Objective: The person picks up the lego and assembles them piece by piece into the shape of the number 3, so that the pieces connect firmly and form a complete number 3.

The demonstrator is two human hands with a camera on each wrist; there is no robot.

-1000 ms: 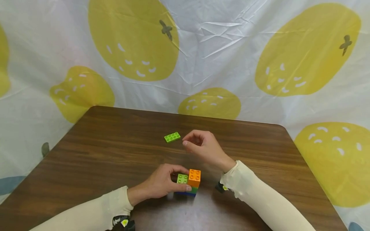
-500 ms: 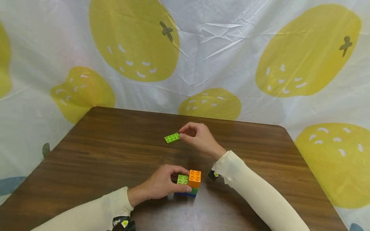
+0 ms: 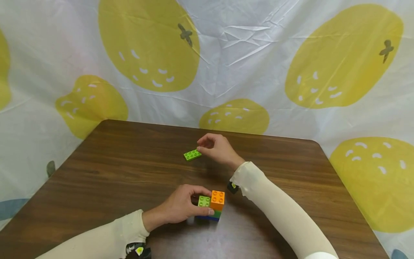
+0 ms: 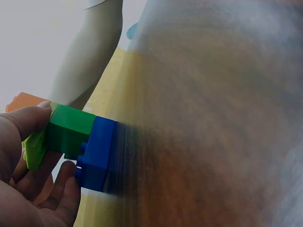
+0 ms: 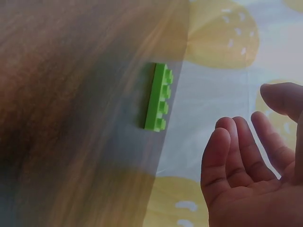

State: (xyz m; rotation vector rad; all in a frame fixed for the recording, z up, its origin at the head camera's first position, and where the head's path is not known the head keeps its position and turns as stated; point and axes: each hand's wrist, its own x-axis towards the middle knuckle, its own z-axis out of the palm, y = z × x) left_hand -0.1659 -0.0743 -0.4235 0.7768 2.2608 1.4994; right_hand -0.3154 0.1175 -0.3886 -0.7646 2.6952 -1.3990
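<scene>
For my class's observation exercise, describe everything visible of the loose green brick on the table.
The loose green brick is bright lime, thin, oblong and plastic-looking. Two rows of studs run along its top; the right-wrist view shows four along one side. It lies flat, studs up, towards the far edge of the brown table. In the head view the right hand overlaps its right end, but the right-wrist view shows a gap; only the table touches it.
</scene>
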